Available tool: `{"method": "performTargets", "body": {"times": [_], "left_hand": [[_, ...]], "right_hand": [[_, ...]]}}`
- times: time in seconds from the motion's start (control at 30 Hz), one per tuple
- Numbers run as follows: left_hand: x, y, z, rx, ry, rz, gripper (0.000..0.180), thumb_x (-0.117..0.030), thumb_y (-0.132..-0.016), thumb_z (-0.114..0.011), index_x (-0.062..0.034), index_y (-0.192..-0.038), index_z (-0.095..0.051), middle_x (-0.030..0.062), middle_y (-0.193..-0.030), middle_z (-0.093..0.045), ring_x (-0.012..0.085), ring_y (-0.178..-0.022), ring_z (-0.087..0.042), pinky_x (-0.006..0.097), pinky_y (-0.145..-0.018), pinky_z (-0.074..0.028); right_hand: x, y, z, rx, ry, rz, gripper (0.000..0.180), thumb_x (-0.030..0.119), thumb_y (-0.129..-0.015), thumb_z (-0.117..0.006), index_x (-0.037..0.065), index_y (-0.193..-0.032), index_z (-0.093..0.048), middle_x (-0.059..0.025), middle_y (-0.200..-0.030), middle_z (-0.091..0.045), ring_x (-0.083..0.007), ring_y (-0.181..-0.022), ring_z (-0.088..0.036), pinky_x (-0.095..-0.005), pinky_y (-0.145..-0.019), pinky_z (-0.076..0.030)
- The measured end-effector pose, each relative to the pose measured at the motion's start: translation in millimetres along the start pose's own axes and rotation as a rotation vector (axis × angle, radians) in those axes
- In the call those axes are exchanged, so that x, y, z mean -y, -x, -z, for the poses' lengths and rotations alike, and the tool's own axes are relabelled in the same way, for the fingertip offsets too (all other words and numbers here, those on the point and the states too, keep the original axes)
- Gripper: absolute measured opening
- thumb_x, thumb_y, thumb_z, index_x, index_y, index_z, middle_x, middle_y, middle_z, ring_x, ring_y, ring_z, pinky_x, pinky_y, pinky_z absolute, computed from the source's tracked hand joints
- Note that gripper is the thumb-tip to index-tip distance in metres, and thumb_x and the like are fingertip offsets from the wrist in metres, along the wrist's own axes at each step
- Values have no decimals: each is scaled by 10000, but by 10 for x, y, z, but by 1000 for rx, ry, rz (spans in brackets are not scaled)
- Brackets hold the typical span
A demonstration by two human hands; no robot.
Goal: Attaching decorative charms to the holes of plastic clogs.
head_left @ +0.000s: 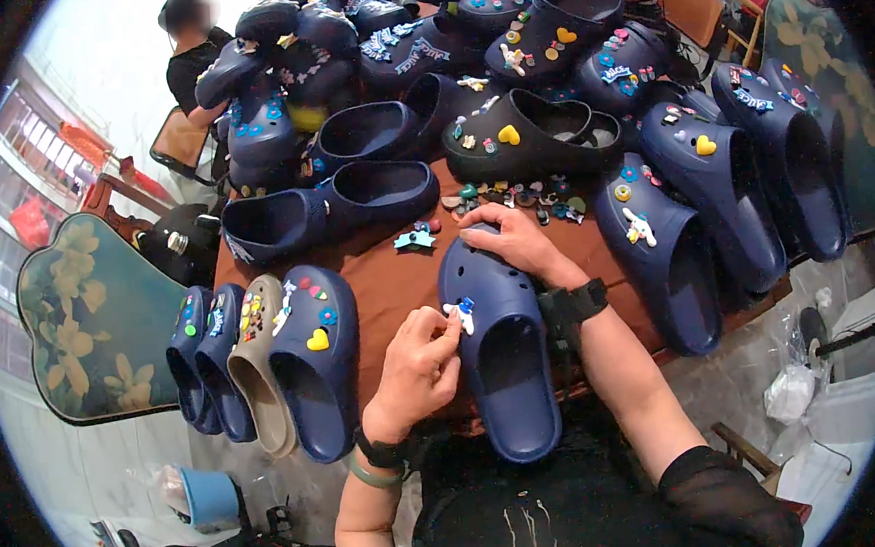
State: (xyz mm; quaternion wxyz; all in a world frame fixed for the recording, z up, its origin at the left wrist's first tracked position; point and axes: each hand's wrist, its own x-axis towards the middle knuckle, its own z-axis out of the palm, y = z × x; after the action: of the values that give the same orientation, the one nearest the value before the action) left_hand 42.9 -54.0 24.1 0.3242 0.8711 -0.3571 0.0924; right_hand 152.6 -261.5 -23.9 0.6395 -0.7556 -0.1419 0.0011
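Observation:
A navy blue clog (509,369) lies in front of me with its toe pointing away and its heel over the table's near edge. My right hand (521,243) curls over the toe and grips it. On the clog's upper left side sits a white-and-blue shoe charm (463,312), pinched by the fingertips of my left hand (418,360). Whether the charm's stem is in a hole is hidden. Just beyond the toe is a pile of loose shoe charms (563,201). A light-blue star-like charm (414,237) lies left of the clog.
Several decorated clogs stand along the left, among them a beige one (259,360), and more navy ones (661,250) line the right. Heaped clogs (384,46) cover the far side of the brown-covered table (388,287). A person (189,63) is at the back left.

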Motion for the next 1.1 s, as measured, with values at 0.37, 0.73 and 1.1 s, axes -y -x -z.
{"method": "performTargets", "body": {"times": [0.37, 0.73, 1.1], "left_hand": [[76, 38, -58, 14, 103, 10, 354, 16, -700, -616, 17, -1054, -635, 120, -989, -516, 243, -878, -536, 324, -776, -462], [-23, -44, -156, -133, -50, 116, 435, -227, -579, -765, -16, -936, -634, 105, -940, -541, 290, -872, -537, 392, -724, -438], [124, 13, -240, -283, 830, 735, 225, -132, -885, -630, -3, -1067, -663, 9, -940, -579, 74, -774, -525, 216, -696, -440]], "right_hand": [[6, -19, 2, 51, -69, -59, 255, 201, -828, -647, 11, -996, -660, -11, -891, -632, -81, -818, -562, -225, -752, -451], [-81, -54, 20, -30, -85, -31, 241, 199, -831, -638, 11, -978, -665, -23, -901, -645, -89, -829, -573, -236, -760, -456], [-203, -68, 36, -99, -119, -1, 225, 241, -852, -639, 33, -933, -665, -1, -855, -634, -77, -805, -556, -233, -731, -444]]}}
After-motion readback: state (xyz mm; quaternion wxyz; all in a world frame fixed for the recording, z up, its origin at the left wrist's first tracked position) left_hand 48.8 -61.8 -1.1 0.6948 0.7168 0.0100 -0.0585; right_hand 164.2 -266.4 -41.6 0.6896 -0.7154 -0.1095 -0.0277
